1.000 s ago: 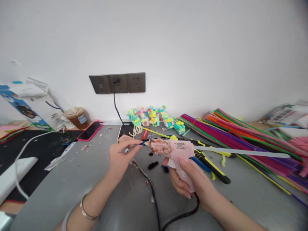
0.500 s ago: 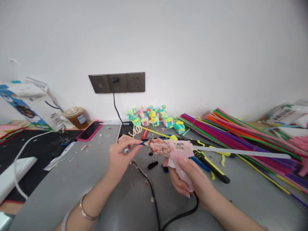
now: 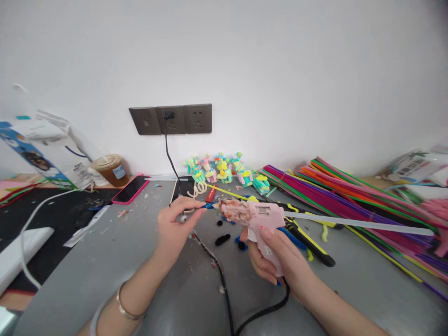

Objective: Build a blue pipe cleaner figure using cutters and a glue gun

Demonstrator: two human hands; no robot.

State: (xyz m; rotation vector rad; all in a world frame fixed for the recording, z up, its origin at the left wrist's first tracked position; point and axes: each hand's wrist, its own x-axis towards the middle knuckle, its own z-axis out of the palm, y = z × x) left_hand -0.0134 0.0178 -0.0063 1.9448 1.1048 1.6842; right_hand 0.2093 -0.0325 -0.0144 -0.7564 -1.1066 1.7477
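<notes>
My right hand (image 3: 275,254) is wrapped round the handle of a pink glue gun (image 3: 268,217), whose front end is crusted with old glue. A long translucent glue stick (image 3: 357,223) juts out of its back to the right. Between thumb and fingertips, my left hand (image 3: 177,224) pinches a small blue pipe cleaner piece (image 3: 210,205) right at the gun's nozzle; whether the two touch I cannot tell. Black fuzzy bits (image 3: 222,240) lie on the grey table (image 3: 168,294) below the gun. From the handle a black cord (image 3: 266,310) loops down toward me.
Behind the gun stand several pastel pipe cleaner figures (image 3: 224,172). Bundles of coloured pipe cleaners (image 3: 336,200) and black-yellow pliers (image 3: 310,245) lie to the right. On the left are a pink-edged phone (image 3: 131,190), a drink cup (image 3: 111,170) and a box (image 3: 52,156). A wall socket (image 3: 170,120) holds a plug.
The glue gun has shifted slightly right and a little up in my right hand's grip. More of the blue piece shows between my left fingertips and the nozzle.
</notes>
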